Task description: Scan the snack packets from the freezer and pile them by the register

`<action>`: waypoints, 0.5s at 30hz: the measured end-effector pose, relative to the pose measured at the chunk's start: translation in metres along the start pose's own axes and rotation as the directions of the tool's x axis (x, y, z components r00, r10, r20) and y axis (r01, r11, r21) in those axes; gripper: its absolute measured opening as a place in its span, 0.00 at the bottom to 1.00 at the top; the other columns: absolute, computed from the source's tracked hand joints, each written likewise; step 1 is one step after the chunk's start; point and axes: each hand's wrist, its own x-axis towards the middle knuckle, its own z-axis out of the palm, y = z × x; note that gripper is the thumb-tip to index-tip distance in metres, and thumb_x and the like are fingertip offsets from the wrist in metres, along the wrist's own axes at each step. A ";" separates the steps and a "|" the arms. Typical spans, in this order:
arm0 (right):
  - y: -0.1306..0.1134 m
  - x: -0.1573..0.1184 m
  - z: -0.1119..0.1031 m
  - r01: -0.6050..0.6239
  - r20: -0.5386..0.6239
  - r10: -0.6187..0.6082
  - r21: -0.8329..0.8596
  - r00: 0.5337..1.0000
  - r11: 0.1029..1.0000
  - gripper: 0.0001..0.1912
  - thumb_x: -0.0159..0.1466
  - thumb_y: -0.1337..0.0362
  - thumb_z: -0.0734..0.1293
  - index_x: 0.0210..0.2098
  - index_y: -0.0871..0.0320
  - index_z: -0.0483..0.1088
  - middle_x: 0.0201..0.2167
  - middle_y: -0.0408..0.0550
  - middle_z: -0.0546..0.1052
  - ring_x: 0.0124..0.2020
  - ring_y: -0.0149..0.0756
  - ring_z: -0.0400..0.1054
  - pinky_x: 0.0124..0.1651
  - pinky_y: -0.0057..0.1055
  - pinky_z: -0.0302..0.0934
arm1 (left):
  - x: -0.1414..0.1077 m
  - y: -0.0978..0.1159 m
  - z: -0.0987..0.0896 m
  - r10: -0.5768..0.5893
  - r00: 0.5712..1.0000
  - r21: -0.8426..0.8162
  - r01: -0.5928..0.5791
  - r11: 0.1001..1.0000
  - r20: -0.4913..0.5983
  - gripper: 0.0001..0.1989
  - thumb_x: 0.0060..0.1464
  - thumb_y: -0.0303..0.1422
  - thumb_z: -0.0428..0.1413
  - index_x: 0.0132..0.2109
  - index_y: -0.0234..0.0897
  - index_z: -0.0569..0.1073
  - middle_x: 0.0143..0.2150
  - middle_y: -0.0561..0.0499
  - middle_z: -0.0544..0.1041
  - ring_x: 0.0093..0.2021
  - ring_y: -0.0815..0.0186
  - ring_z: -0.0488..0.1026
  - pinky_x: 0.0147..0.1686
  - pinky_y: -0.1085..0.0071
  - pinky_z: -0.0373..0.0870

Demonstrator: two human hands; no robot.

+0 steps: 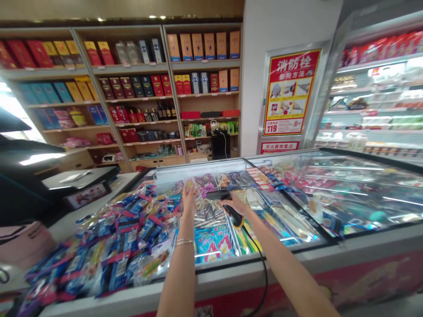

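Note:
My right hand (pixel 237 205) is wrapped round the handle of a black barcode scanner (pixel 234 215) with a yellow ring at its base. The scanner's head points left, and a black cable (pixel 264 268) hangs from it over the freezer's front. Raised beside it, my left hand (pixel 188 200) pinches a small packet in a clear, colourful wrapper (pixel 191 185); what is inside is too blurred to tell. Both hands are above the glass top of a chest freezer. To the left lies a big heap of blue and pink wrapped packets (pixel 127 237).
Blue ice cream packs (pixel 213 242) and other frozen goods show in the freezer baskets. A counter (pixel 62 222) with a pink bag (pixel 28 244) stands left. Behind are shelves of boxes (pixel 196 94), a red fire hydrant poster (pixel 292 92) and a lit display fridge (pixel 380 101).

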 end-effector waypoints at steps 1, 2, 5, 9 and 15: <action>0.001 -0.001 0.000 0.007 0.008 -0.006 -0.016 1.000 1.000 0.09 0.50 0.61 0.69 0.21 0.59 0.68 0.12 0.40 0.68 0.11 0.28 0.60 0.15 0.26 0.54 | 0.000 -0.001 -0.001 -0.002 1.000 0.003 0.002 1.000 0.000 0.31 0.46 0.41 0.63 0.58 0.43 0.67 0.45 0.47 0.78 0.35 0.66 0.77 0.34 0.70 0.74; 0.002 -0.003 0.000 0.013 0.013 -0.013 -0.031 1.000 0.999 0.09 0.50 0.61 0.69 0.21 0.59 0.68 0.12 0.40 0.68 0.10 0.28 0.60 0.15 0.26 0.54 | 0.000 -0.002 -0.002 -0.002 1.000 0.015 0.002 1.000 0.002 0.31 0.46 0.41 0.63 0.58 0.43 0.67 0.46 0.47 0.77 0.36 0.66 0.77 0.35 0.70 0.74; 0.003 -0.006 -0.001 0.026 -0.001 -0.026 -0.043 1.000 0.999 0.09 0.51 0.61 0.69 0.20 0.59 0.68 0.13 0.42 0.70 0.10 0.29 0.60 0.14 0.27 0.54 | 0.001 -0.004 -0.003 -0.010 1.000 0.073 0.009 0.997 0.018 0.33 0.45 0.43 0.63 0.58 0.42 0.67 0.46 0.46 0.77 0.36 0.67 0.77 0.36 0.70 0.74; 0.002 -0.007 0.001 0.028 0.020 -0.026 -0.069 0.999 0.997 0.11 0.51 0.60 0.70 0.18 0.58 0.68 0.14 0.43 0.71 0.11 0.30 0.61 0.14 0.26 0.55 | 0.001 -0.004 -0.004 -0.002 0.999 0.121 -0.003 0.993 0.043 0.34 0.45 0.45 0.62 0.59 0.42 0.66 0.47 0.46 0.77 0.37 0.66 0.77 0.36 0.70 0.75; 0.003 -0.010 0.004 0.016 0.042 -0.012 -0.107 0.999 0.994 0.11 0.53 0.61 0.70 0.18 0.59 0.70 0.16 0.45 0.73 0.11 0.30 0.62 0.14 0.26 0.55 | 0.000 -0.001 -0.004 0.044 0.998 0.163 -0.051 0.985 0.048 0.34 0.45 0.47 0.61 0.58 0.43 0.67 0.48 0.46 0.77 0.39 0.65 0.77 0.36 0.70 0.74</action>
